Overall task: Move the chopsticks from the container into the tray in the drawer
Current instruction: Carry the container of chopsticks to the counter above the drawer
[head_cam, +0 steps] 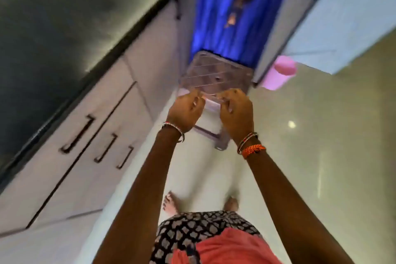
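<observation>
Black stone counter (64,28): it runs along the left side, shiny and dark. Nothing on it can be made out in the blur.
Pale floor (321,156): smooth and glossy, filling the right side and the near part.
White cupboard fronts (132,66): they sit under the counter on the left. All of them look shut, so no drawer and no tray shows.
Blue cloth (235,17): it hangs at the far end, past the stool.
See-through stool (214,75): it stands on the floor in the middle, just past both hands. Its top has a grid of lines.
Pink tub (280,73): it is on the floor to the right of the stool.
Left hand (186,111): it is curled with the fingers bent in, close to the near edge of the stool. I cannot tell if it holds or touches anything.
Right hand (235,113): it is curled the same way, just beside the left hand. I cannot tell what it holds, if anything.
Chopsticks: none can be seen, and neither can their container.
How they will handle: most likely light, thin, stiff and smooth, so they could roll or slip. Best to grab them as a bunch around the middle.
</observation>
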